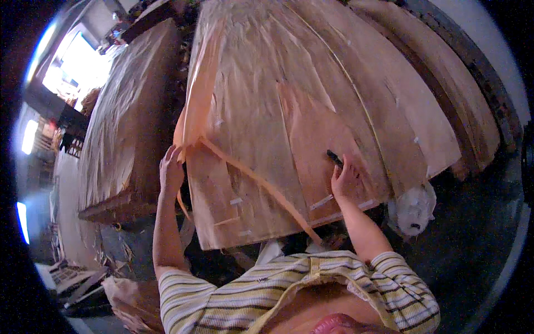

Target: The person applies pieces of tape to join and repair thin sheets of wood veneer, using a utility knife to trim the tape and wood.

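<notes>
A broad stack of thin brown wood veneer sheets [253, 117] lies in front of me. At its left edge my left hand [171, 170] is closed on the edge of a long orange veneer sheet [201, 94], which is lifted and folded. My right hand [345, 177] is closed round a small black tool [334, 158], too blurred to tell its kind, over a reddish patch of veneer [320, 131]. A narrow orange veneer strip [261, 181] runs slantwise from near the folded sheet to the stack's front edge.
Another veneer stack [125, 117] stands to the left, across a narrow gap, and one more [450, 72] at the far right. A white plastic bag [413, 209] hangs by the front right corner. Wood scraps [80, 284] lie on the floor at lower left.
</notes>
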